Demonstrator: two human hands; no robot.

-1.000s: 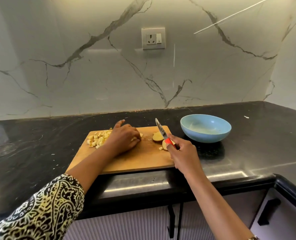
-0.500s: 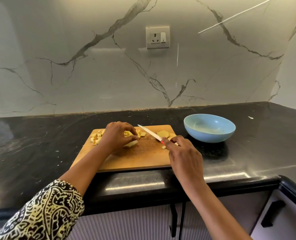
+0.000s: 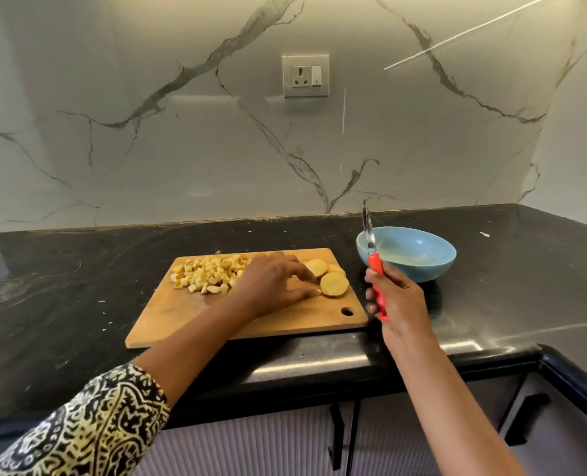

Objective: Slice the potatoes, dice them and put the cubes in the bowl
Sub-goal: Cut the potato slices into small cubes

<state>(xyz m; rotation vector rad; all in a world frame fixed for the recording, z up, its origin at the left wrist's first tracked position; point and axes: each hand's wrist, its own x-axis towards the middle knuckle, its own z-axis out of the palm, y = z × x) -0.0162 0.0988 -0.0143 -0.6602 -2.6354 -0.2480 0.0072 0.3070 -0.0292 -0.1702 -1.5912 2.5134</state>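
Observation:
A wooden cutting board lies on the black counter. A pile of several potato cubes sits at its far left. Round potato slices lie at the board's right end. My left hand reaches over the board with its fingertips on the slices. My right hand is off the board's right edge and grips a red-handled knife with the blade pointing up. A light blue bowl stands just right of the board, behind the knife; it looks empty.
The black counter runs to a marble wall with a socket. The counter's front edge lies just below the board, with cabinet doors and dark handles under it. Small scraps dot the counter at the left.
My left hand left the cube pile and moved right to the slices. My right hand lifted the knife off the board and swung it upright beside the bowl.

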